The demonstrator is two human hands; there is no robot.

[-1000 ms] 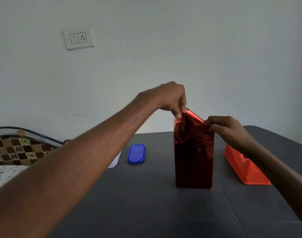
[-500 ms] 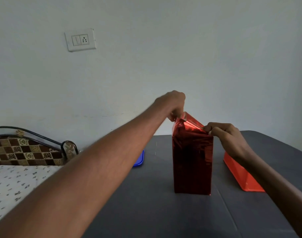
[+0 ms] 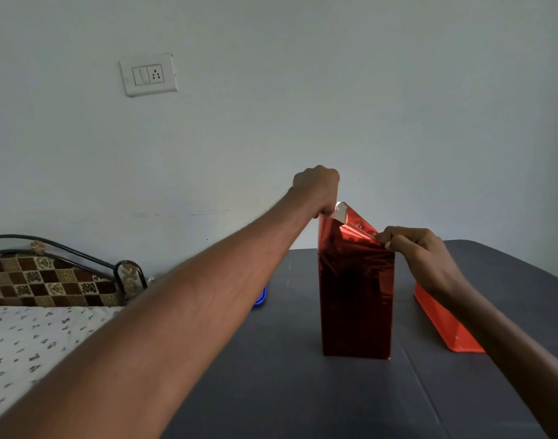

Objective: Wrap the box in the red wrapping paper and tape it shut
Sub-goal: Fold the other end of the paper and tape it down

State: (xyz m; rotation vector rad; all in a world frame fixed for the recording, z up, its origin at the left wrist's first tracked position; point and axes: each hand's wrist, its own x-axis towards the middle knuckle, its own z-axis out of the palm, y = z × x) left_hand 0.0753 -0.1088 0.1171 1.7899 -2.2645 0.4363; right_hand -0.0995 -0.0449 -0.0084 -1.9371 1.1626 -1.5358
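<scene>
Head view: both hands' fingers (image 3: 386, 241) pinch red wrapping paper (image 3: 355, 296).

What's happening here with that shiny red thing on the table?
A person is wrapping a tall box in shiny red wrapping paper, which stands upright on a dark grey table. The left hand pinches the loose paper at the far top corner, and the right hand pinches it at the near top corner. The top end is not yet folded shut. An orange plastic tray lies to the right.
</scene>
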